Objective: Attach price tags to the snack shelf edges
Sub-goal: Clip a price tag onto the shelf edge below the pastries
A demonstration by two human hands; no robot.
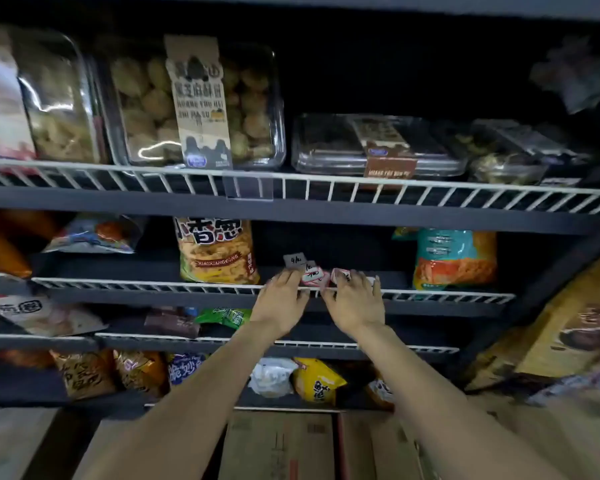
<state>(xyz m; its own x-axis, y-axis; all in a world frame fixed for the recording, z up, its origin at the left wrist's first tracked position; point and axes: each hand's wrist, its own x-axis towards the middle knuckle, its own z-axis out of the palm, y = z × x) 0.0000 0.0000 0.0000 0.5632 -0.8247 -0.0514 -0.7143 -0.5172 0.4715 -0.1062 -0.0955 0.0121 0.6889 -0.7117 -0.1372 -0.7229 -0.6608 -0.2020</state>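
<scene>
Price tags (303, 268) – small cluster on the second shelf, just behind its white wire edge (153, 285), between yellow snack bag (215, 252) and teal-orange bag (456, 258). Handwriting blurred, illegible; lower parts hidden by fingers. Upright, faces toward camera, long axes unclear. Left hand (283, 299): fingertips pinching a tag at the rail. Right hand (355, 301): fingers curled over a red-and-white tag – grip only partly visible. Top shelf: clear cookie box (194, 102), dim.
</scene>
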